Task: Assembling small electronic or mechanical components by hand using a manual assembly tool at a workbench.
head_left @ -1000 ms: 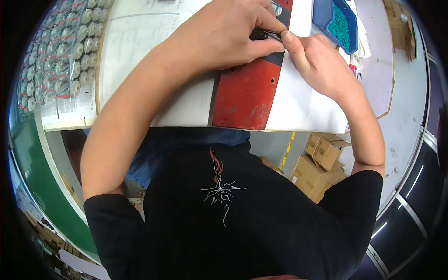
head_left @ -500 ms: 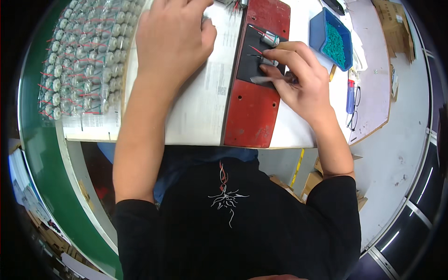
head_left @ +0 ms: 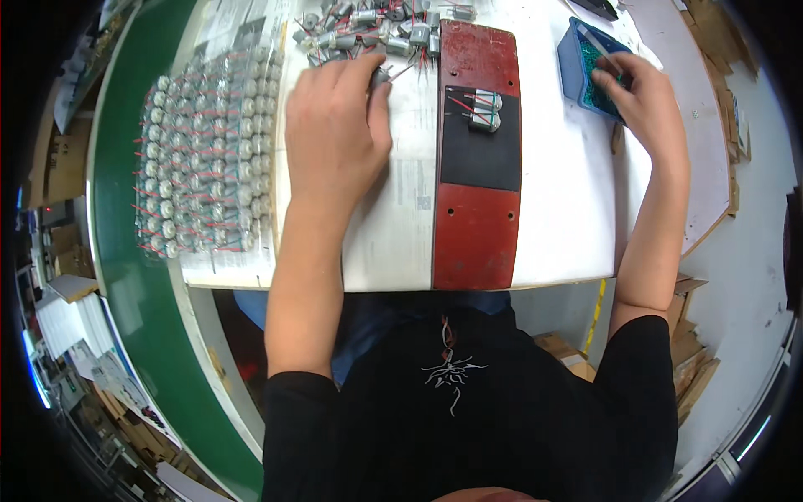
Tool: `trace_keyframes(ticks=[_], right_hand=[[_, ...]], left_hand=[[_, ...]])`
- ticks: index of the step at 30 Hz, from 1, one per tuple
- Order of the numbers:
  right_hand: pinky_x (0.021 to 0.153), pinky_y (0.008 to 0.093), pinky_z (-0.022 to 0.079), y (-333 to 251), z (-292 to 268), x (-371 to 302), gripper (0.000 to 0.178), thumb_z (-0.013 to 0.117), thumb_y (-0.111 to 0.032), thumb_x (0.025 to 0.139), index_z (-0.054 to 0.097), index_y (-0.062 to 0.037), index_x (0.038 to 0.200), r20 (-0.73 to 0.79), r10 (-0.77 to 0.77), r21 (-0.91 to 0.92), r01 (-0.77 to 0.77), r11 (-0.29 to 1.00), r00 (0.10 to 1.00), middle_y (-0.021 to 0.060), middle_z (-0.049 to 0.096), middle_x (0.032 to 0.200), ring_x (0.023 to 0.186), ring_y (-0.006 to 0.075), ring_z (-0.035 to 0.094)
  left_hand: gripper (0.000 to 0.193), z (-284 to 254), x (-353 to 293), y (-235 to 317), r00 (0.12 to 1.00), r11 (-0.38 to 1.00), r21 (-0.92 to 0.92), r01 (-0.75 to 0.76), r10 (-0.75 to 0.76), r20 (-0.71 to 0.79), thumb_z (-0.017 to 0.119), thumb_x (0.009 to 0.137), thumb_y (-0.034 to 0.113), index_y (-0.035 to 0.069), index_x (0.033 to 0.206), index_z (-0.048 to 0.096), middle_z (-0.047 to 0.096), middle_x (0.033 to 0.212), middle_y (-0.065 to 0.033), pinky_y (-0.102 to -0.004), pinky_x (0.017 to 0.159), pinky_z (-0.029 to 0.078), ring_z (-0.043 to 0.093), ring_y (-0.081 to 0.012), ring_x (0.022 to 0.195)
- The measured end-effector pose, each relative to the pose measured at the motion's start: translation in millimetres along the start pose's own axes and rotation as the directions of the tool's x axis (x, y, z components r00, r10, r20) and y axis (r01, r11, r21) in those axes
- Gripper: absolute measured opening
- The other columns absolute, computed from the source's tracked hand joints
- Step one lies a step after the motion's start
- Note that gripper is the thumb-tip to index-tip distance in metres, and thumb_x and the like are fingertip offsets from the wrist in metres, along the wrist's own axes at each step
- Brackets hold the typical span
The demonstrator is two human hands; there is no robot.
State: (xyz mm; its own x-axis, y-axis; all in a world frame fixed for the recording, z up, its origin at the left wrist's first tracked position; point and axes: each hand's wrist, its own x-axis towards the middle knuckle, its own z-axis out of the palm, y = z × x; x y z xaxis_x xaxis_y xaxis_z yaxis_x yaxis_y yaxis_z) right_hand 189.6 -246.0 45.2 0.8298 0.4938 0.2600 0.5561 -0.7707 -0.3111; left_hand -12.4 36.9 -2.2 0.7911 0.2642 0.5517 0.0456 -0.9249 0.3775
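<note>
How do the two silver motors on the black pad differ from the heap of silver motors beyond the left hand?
The pair of small silver metal motors lies side by side; the heap of silver metal motors is jumbled. The pair rests on a rectangular black pad; the heap lies on the white work surface. Both show red wires.

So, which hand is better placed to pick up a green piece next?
Probably the right hand: it is at the blue bin of green pieces, holding a thin tool. The left hand is across the red board, near the pile of small motors.
</note>
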Motion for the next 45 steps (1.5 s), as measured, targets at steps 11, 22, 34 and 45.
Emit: trace_keyframes(ticks=[11, 22, 34, 45], right_hand=[[0.077, 0.0286, 0.053, 0, 13, -3, 0.022, 0.073, -0.016, 0.097, 0.075, -0.0002, 0.111, 0.061, 0.077, 0.04, -0.079, 0.996, 0.995, 0.0104, 0.075, 0.091, 0.078, 0.0153, 0.067], [0.065, 0.0226, 0.046, 3, 10, 1, 0.022, 0.076, -0.024, 0.095, 0.077, -0.0042, 0.105, -0.05, 0.229, 0.169, -0.217, 0.961, 0.972, -0.0006, 0.07, 0.083, 0.071, 0.0066, 0.056], [0.064, 0.0204, 0.041, 17, 15, -9, 0.019, 0.075, -0.019, 0.097, 0.077, -0.0054, 0.11, -0.065, 0.157, 0.339, -0.126, 0.932, 0.985, -0.0036, 0.068, 0.087, 0.073, 0.0049, 0.052], [0.067, 0.0192, 0.04, 9, 16, -13, 0.022, 0.076, -0.02, 0.097, 0.077, -0.004, 0.111, -0.128, 0.159, 0.398, -0.096, 0.912, 0.979, -0.0041, 0.067, 0.087, 0.076, 0.0046, 0.051]], left_hand=[[0.029, 0, -14, 43, 0.868, 0.755, -0.652, -0.073, 0.37, 0.331, 0.082, 0.083, 0.008, 0.003, 0.111, 0.073, 0.069, 0.104, -0.0104, -0.0339, 0.079, 0.057, 0.069, -0.0251, 0.091], [0.025, 2, -16, 64, 0.883, 0.787, -0.57, -0.236, 0.419, 0.212, 0.08, 0.082, 0.016, 0.005, 0.102, 0.069, 0.066, 0.112, -0.0088, -0.0367, 0.079, 0.055, 0.066, -0.0272, 0.094], [0.032, 16, -19, 59, 0.899, 0.815, -0.481, -0.324, 0.423, 0.11, 0.074, 0.076, 0.0, 0.007, 0.107, 0.071, 0.07, 0.109, -0.0065, -0.0385, 0.08, 0.055, 0.066, -0.0283, 0.093], [0.03, 3, -12, 76, 0.895, 0.908, -0.291, -0.302, 0.375, 0.242, 0.078, 0.075, 0.025, 0.013, 0.101, 0.068, 0.06, 0.097, -0.0061, -0.0379, 0.072, 0.049, 0.059, -0.0252, 0.084]])
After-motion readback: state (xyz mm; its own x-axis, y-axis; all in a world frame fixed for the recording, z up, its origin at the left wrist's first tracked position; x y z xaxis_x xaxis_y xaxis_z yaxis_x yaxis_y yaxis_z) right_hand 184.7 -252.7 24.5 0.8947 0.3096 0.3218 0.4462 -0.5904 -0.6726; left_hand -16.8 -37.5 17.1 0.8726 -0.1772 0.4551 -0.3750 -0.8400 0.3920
